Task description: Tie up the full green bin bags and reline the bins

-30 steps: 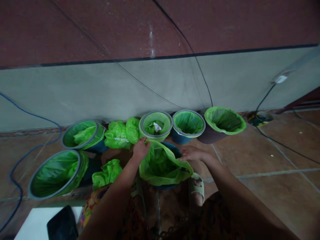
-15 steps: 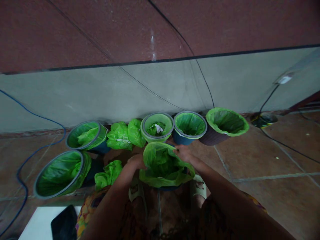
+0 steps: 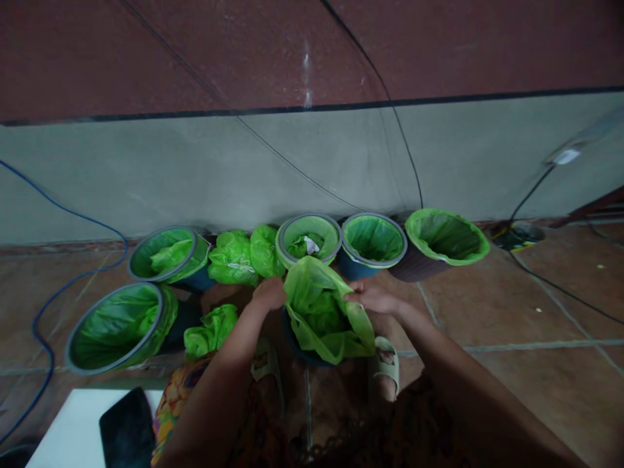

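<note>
A dark blue bin [image 3: 294, 339] stands on the floor between my feet, with a bright green plastic bag [image 3: 324, 315] draped in and over it. My left hand [image 3: 270, 294] pinches the bag's rim on the left side. On the right side my right hand [image 3: 373, 297] grips the rim too. Both hands hold the far edge of the bag raised above the bin, so the bag's mouth is narrowed. The bin's far rim is hidden by the bag.
Several bins lined with green bags [image 3: 375, 242] stand along the wall [image 3: 195, 175]. Loose bunched green bags [image 3: 233, 258] lie between them. A blue cable [image 3: 43, 312] curls at left, black cables [image 3: 546, 279] at right. A white surface with a black object [image 3: 125, 428] is at bottom left.
Both hands have lifted the bag's far edge up and drawn it together, so the bag's mouth is narrower and more of the dark bin shows at the left.
</note>
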A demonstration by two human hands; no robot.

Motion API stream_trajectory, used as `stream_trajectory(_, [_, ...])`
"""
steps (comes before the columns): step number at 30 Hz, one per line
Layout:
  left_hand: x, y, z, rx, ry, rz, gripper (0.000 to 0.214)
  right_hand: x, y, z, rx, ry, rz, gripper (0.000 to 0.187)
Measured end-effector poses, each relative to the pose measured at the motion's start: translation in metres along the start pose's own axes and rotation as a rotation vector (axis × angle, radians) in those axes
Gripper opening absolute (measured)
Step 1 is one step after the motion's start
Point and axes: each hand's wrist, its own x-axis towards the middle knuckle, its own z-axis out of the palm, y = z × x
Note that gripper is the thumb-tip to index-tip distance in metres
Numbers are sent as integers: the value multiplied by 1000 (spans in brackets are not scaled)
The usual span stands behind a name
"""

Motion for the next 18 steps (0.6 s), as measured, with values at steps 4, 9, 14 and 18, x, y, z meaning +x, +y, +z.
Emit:
stream_trajectory(4, [0,9,-13,-34,235,-44,28,-18,-5,-13,225,-144,26,42])
stream_trajectory(9, [7,11,-10,-286,481,0,35,-33,-8,-26,201,-282,42,48])
stream_trajectory(14, [12,10,18,-271,162,-70,61,-27,1,-20,51,-194,217,55])
stream_trajectory(18, [10,12,36,-212,53,-21,57,-18,9,-9,-141,-1,273,51])
